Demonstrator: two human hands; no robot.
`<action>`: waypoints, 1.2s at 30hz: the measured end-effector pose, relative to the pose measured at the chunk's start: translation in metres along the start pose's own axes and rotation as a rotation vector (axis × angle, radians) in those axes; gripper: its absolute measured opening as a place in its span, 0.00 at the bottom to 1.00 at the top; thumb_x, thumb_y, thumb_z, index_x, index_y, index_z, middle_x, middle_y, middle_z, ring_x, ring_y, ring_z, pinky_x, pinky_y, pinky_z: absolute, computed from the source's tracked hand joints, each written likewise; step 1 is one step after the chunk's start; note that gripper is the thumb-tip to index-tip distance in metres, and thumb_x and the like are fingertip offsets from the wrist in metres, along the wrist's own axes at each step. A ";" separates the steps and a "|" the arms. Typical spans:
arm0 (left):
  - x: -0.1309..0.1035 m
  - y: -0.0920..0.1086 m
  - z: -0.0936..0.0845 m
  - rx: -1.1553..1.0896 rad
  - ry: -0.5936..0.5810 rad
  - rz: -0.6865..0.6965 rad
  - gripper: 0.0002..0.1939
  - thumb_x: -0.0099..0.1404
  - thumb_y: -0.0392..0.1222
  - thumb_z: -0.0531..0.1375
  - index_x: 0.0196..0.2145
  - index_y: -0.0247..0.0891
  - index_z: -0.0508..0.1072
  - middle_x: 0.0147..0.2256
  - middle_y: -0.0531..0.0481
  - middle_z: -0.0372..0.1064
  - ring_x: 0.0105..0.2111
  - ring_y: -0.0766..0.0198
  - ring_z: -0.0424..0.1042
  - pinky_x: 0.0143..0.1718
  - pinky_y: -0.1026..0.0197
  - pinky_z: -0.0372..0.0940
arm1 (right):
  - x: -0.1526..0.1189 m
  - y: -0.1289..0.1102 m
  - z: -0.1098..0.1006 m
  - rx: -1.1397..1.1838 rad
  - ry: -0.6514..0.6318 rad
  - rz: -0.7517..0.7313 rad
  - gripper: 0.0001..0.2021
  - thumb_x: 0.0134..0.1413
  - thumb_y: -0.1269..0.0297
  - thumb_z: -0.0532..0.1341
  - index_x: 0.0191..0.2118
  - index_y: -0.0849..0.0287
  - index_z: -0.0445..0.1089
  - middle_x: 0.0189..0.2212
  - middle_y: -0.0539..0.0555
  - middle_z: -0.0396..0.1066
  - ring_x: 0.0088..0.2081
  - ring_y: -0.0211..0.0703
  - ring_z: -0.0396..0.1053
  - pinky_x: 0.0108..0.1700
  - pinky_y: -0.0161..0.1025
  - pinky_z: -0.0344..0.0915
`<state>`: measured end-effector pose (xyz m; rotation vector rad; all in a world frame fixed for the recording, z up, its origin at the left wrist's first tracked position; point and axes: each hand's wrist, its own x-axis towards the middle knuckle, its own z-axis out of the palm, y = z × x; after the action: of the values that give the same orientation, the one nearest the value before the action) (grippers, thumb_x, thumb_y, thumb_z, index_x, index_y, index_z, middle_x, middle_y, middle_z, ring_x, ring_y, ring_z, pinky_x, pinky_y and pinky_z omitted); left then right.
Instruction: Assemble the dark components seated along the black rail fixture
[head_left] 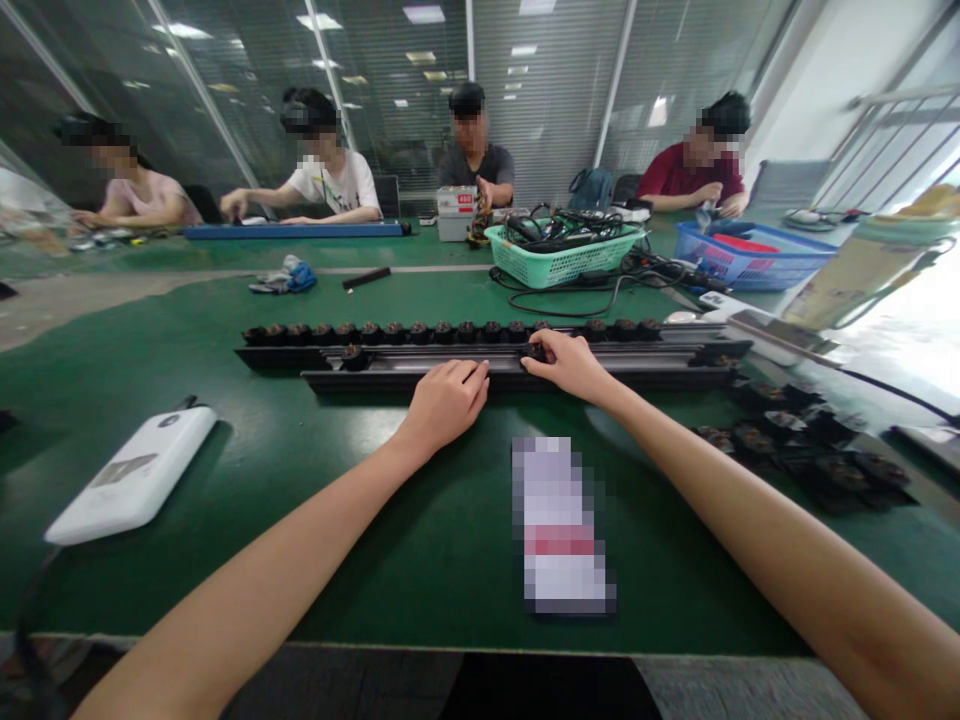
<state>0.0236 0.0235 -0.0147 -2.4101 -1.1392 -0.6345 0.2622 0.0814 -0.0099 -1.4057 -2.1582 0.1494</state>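
Observation:
Two long dark rails lie side by side across the green table (375, 480). Along the farther rail (281, 357) stands a row of round black parts (442, 333). In the nearer rail (360, 381), one black part (353, 357) sits toward the left end. My right hand (566, 365) pinches another black part (534, 351) at the nearer rail's channel, right of the middle. My left hand (448, 400) rests on the near edge of that rail, its fingers close together and their tips partly hidden. Several loose black parts (840, 465) lie in a cluster on the right.
A white power bank (139, 475) lies at the left, a phone (562, 530) near the front. Farther back are a green basket of cables (566, 262), a blue basket (750, 262) and a blue-white cloth (289, 275). Several people sit across the table.

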 end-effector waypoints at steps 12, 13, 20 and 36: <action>0.000 0.001 -0.001 0.004 -0.006 -0.006 0.20 0.75 0.40 0.50 0.55 0.28 0.75 0.47 0.36 0.77 0.47 0.52 0.75 0.49 0.49 0.70 | 0.000 -0.001 0.002 0.002 0.017 0.002 0.14 0.58 0.55 0.60 0.46 0.57 0.70 0.36 0.54 0.75 0.37 0.48 0.69 0.45 0.44 0.53; 0.000 0.001 -0.001 -0.001 -0.006 -0.005 0.19 0.75 0.40 0.50 0.55 0.29 0.75 0.47 0.36 0.77 0.47 0.52 0.75 0.49 0.49 0.70 | 0.000 -0.001 0.002 0.003 0.020 0.003 0.14 0.58 0.54 0.60 0.46 0.57 0.70 0.36 0.54 0.75 0.37 0.48 0.70 0.45 0.44 0.54; -0.001 0.000 0.000 0.016 -0.001 0.000 0.19 0.75 0.40 0.51 0.54 0.28 0.75 0.47 0.38 0.78 0.47 0.52 0.76 0.49 0.50 0.71 | 0.000 -0.001 0.001 0.015 0.006 0.018 0.15 0.57 0.54 0.60 0.46 0.58 0.70 0.35 0.55 0.74 0.38 0.50 0.70 0.46 0.45 0.54; -0.001 0.000 0.001 0.025 0.005 0.005 0.19 0.75 0.40 0.52 0.54 0.28 0.75 0.47 0.38 0.78 0.47 0.53 0.76 0.49 0.51 0.71 | 0.000 0.001 0.004 0.015 0.036 -0.007 0.13 0.56 0.56 0.59 0.44 0.57 0.69 0.38 0.56 0.76 0.38 0.50 0.70 0.45 0.45 0.55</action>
<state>0.0235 0.0238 -0.0159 -2.3884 -1.1322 -0.6200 0.2606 0.0831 -0.0139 -1.3817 -2.1287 0.1358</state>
